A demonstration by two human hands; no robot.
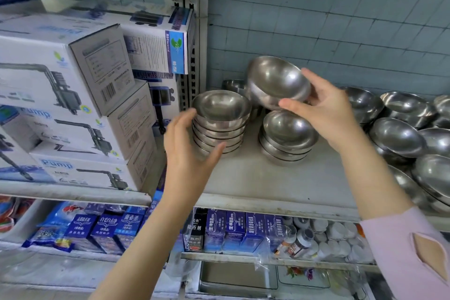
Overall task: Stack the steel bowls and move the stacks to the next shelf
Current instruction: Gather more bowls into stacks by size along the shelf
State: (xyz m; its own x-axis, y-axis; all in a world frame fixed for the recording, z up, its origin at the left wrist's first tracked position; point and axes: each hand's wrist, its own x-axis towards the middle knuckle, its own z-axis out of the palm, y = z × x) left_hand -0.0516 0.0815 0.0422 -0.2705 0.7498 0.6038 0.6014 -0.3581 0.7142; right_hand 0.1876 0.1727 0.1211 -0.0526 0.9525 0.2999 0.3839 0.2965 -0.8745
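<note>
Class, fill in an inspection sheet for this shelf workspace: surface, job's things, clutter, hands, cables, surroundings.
Surface: pale grey metal shelf board, partly bare.
Job's things: tilted round steel bowl held aloft; taller stack of steel bowls at left; shorter steel-bowl stack beside it; loose steel bowls crowded at right.
Clutter: nothing seen.
Hands: right hand grips the tilted bowl; left hand curves beside the taller stack, contact unclear.
Cables: nothing seen.
Surroundings: white cardboard pump boxes on left shelf; blue cartons, white bottles below; blue-grey tiled wall.

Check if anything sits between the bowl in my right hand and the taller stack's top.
Nothing visible does. The held bowl hangs up-right of the taller stack; the left hand flanks its front, not its top.
</note>
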